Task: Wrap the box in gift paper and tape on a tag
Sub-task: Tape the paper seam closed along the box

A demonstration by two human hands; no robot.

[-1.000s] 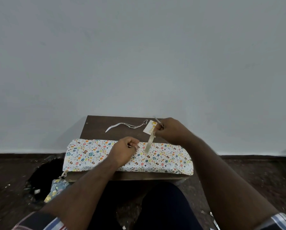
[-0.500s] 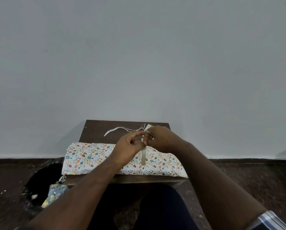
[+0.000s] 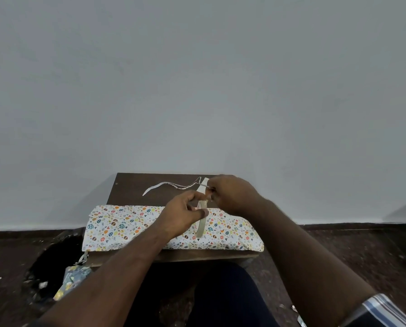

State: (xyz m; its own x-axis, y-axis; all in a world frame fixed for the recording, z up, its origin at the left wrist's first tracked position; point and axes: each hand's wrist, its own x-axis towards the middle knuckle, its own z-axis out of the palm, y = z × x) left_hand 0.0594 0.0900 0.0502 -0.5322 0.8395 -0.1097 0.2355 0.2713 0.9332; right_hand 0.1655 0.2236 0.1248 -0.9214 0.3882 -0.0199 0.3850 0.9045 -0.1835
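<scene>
The box [image 3: 131,226], wrapped in white paper with coloured dots, lies across the near half of a small dark table [image 3: 131,185]. A thin tape roll [image 3: 200,226] stands on edge on the box. My left hand [image 3: 182,214] pinches the roll near its top. My right hand [image 3: 232,194] is just behind it, curled round a thin metal tool that looks like scissors [image 3: 203,184], and touches a pale strip rising from the roll. I cannot make out the tag; it may be behind my right hand.
A white ribbon [image 3: 164,186] lies on the bare far part of the table. A dark bag [image 3: 48,260] with a patterned paper scrap [image 3: 72,279] sits on the floor at the left. The wall stands right behind the table. My knee is under the near edge.
My left hand rose from the box top and took hold of the tape roll, which my right hand alone held before. Both hands now meet above the box.
</scene>
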